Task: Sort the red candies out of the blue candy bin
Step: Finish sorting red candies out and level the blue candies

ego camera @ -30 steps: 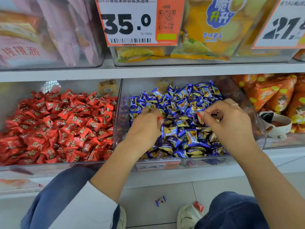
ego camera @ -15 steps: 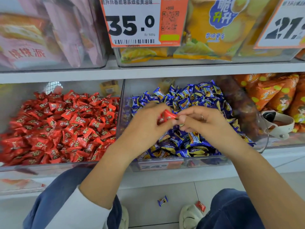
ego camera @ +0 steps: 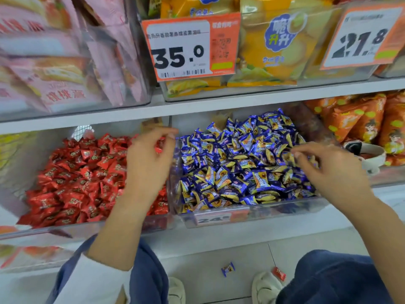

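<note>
Red candy point(ego camera: 158, 148) — just beside left hand point(ego camera: 149, 163).

- Two clear bins are sitting side by side on the lower shelf point(ego camera: 219, 234): red candy bin point(ego camera: 13, 172) left, blue candy bin point(ego camera: 252, 212) right.
- Left hand point(ego camera: 149, 163) is hovering over the left bin, right hand point(ego camera: 333, 172) over the right.
- Two loose candies point(ego camera: 228, 269) are lying on the floor below.

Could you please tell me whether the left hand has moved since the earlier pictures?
Yes. The left hand has moved left, from above the blue candy bin to above the red candy bin's right edge.
</note>
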Action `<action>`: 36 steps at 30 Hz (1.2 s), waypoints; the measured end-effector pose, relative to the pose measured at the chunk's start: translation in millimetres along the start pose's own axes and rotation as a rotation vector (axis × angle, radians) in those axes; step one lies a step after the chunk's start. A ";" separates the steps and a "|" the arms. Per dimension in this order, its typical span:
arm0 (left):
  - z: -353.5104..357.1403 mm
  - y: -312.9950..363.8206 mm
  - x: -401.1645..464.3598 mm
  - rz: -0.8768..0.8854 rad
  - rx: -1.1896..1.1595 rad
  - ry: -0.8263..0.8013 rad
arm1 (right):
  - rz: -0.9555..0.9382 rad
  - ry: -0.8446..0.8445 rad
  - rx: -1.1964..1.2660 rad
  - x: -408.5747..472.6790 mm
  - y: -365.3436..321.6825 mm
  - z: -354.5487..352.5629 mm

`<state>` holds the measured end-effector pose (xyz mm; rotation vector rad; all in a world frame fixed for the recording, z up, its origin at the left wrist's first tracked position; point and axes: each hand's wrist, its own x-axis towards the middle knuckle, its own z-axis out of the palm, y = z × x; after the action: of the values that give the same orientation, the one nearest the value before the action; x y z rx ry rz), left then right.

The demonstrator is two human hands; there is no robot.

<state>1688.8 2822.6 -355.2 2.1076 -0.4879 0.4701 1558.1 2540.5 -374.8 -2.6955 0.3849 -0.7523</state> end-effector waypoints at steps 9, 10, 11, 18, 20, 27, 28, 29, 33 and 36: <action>142.5 88.5 -12.8 0.472 0.045 -1.221 | 0.484 -0.070 -0.200 -16.1 54.5 -36.8; 152.5 87.3 -10.6 0.501 0.063 -1.279 | 0.479 -0.142 -0.191 -17.4 55.3 -34.8; 160.8 84.2 -10.0 0.555 0.097 -1.304 | 0.473 -0.197 -0.176 -18.1 54.6 -31.4; 184.5 72.3 -20.7 0.998 0.675 -1.083 | 0.363 -0.270 -0.234 -11.7 65.7 -17.6; 186.1 66.4 -12.6 0.983 0.675 -1.005 | 0.329 -0.257 -0.241 -11.2 67.0 -16.1; 150.3 24.3 47.2 0.572 0.765 -0.833 | 0.293 -0.259 -0.209 -13.4 65.9 -18.6; 138.9 18.6 54.5 0.510 0.879 -0.893 | 0.295 -0.264 -0.205 -13.7 65.2 -19.0; 127.1 15.4 60.0 0.451 1.010 -0.955 | 0.298 -0.266 -0.203 -13.9 64.4 -19.4; 101.5 38.5 54.0 0.509 1.190 -1.013 | 0.289 -0.254 -0.203 -14.1 64.9 -18.8; 110.4 62.6 27.1 0.855 0.739 -1.195 | 0.287 -0.257 -0.204 -14.4 64.3 -18.6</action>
<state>1696.4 2693.1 -356.9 2.6267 -2.2134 -0.3101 1525.2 2482.3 -389.9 -2.7883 0.7976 -0.2951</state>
